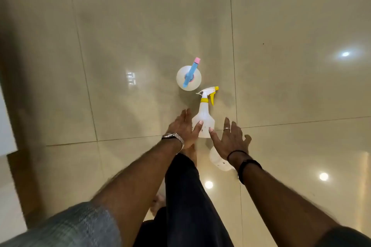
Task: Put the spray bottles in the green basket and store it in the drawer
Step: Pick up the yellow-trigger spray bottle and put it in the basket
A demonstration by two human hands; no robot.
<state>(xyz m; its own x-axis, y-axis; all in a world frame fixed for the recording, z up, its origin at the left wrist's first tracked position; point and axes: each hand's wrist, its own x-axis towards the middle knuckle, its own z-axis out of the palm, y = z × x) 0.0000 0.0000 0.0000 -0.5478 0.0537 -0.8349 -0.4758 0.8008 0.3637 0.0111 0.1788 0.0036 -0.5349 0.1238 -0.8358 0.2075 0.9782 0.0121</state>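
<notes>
A white spray bottle with a yellow trigger [203,115] lies on the glossy tiled floor, nozzle pointing away from me. My left hand [183,128] and my right hand [230,138] flank its base with fingers spread; each thumb tip touches the bottle body, and neither hand is wrapped around it. Just beyond stands a white spray bottle with a blue and pink head [188,78], seen from above and untouched. A third white plastic object [217,160] is partly hidden under my right wrist. Neither the green basket nor the drawer is in view.
Beige floor tiles [291,86] with ceiling-light reflections fill the view. A brown wooden furniture edge [20,170] runs along the left side. My dark trouser leg [184,196] and bare feet are below the hands.
</notes>
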